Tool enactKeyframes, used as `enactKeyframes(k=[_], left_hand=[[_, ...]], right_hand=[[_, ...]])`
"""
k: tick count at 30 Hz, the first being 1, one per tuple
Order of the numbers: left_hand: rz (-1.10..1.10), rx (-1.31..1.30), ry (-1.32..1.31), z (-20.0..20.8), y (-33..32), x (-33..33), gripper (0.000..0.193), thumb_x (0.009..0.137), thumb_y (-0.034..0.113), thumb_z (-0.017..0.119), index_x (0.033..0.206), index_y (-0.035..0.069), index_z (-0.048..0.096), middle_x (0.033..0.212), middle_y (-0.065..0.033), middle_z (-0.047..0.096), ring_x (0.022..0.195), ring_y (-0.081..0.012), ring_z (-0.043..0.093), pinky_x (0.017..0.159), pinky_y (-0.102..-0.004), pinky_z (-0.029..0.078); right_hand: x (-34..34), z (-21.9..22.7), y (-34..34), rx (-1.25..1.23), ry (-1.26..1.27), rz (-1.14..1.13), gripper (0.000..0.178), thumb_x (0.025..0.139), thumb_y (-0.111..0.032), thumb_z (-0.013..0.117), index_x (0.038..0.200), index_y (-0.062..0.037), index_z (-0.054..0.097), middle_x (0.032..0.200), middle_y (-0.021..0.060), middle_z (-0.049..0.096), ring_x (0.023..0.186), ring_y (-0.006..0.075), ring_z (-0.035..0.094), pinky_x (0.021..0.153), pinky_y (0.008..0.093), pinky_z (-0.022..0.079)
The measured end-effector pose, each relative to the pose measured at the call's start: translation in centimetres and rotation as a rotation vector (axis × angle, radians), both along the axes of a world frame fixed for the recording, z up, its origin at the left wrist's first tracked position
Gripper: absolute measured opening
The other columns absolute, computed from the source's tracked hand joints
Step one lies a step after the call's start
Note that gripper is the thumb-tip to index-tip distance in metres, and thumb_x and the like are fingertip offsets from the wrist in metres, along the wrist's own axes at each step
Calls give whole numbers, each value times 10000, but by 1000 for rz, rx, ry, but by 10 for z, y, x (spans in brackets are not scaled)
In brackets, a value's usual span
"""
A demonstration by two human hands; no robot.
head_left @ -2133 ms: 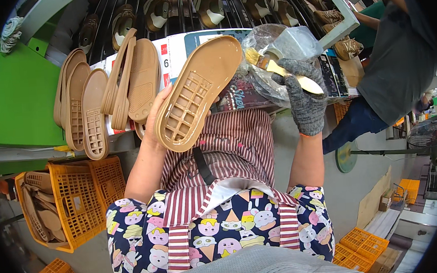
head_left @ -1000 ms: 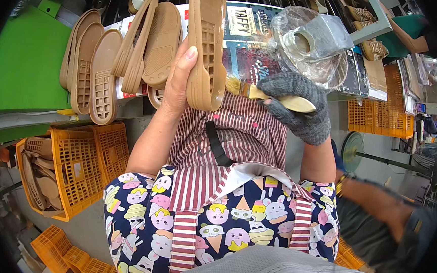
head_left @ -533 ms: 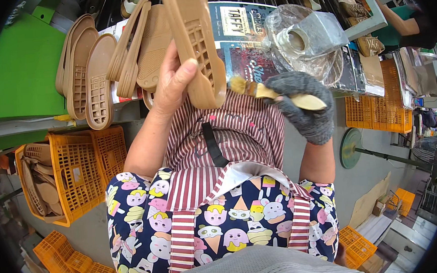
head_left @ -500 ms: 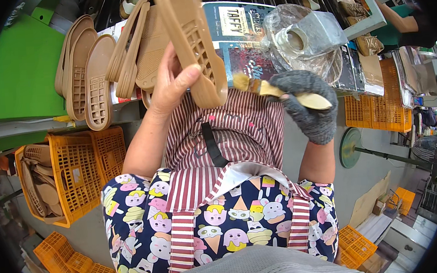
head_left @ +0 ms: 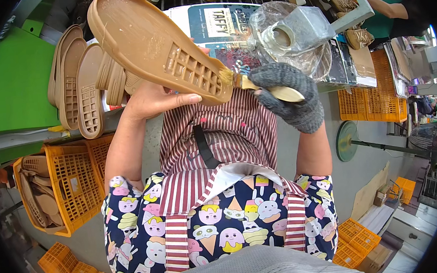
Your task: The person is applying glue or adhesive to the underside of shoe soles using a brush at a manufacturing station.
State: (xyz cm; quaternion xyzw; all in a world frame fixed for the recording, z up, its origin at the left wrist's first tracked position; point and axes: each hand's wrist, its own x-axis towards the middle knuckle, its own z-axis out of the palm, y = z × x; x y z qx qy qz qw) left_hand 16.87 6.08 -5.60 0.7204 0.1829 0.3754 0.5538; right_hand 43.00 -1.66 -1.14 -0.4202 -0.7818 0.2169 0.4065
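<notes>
My bare left hand [head_left: 158,101] grips a tan shoe sole [head_left: 140,38] from underneath, its thumb along the near edge. The sole's inner face is turned up, with a gridded heel and a wet-looking shine. In a grey knit glove, my right hand [head_left: 291,93] is closed around the pale wooden handle of a paintbrush [head_left: 247,82]. The bristles touch the rim of the sole's heel end. Past the brush, a metal can [head_left: 282,36] wrapped in clear plastic stands on the work surface, its round mouth facing me.
More tan soles [head_left: 90,92] stand leaning in a row at the left, beside a green panel [head_left: 15,85]. An orange crate [head_left: 77,182] of soles sits below them. Shoes [head_left: 358,38] are on the rack at the far right, where another person's arm [head_left: 389,8] shows.
The sole has been tilted over to the left, so its inner face now shows broadly. The brush has moved left, and its bristles have come to the heel rim.
</notes>
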Motion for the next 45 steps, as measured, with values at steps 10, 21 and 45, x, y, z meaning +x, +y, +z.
enactKeyframes(k=[10, 21, 45], left_hand=[[32, 247, 133, 9, -3, 2, 849, 697, 113, 750, 1364, 71, 226, 1322, -111, 415, 1253, -239, 385, 1041, -365, 350], [-8, -24, -189, -2, -11, 5, 570, 785, 54, 638, 1294, 83, 383, 1302, -136, 442, 1273, -250, 358, 1092, -385, 270], [-89, 287, -590, -53, 16, 49, 391, 868, 272, 524, 1187, 53, 461, 1260, -237, 458, 1298, -380, 291, 1094, -514, 137]], right_hand=[[5, 1, -5, -190, 198, -127, 195, 742, -46, 701, 924, -28, 633, 892, 88, 652, 798, 177, 625, 720, 292, 504], [-1, 10, -5, -428, 406, -285, 149, 753, -55, 706, 880, -24, 634, 841, 59, 659, 759, 114, 615, 680, 250, 504], [-17, 0, -9, -460, 462, -281, 131, 810, -72, 640, 899, 20, 617, 833, 116, 657, 743, 148, 641, 608, 260, 540]])
